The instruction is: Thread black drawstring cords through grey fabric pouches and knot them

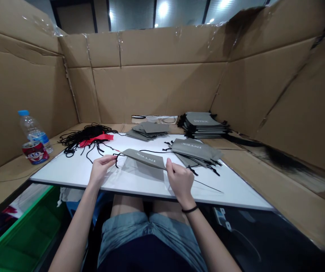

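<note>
A flat grey pouch [144, 158] with pale INTEX lettering is held slightly above the white board, between my two hands. My left hand [102, 168] is pinched closed on the black cord [117, 160] at the pouch's left end. Closed in a fist, with the thumb on top, my right hand [180, 179] grips the pouch's right end. A thin dark needle-like rod [209, 186] lies on the board just right of that hand. Several finished-looking grey pouches with black cord ends [196, 149] lie loosely piled beyond my right hand.
A tangle of black cords [85, 134] lies over a red strip [105, 137] at the left. Plain grey pouches [148, 130] are at the back, beside a tall stack [203, 124]. A water bottle [34, 130] and a red can [34, 153] stand left. Cardboard walls [151, 87] surround the board.
</note>
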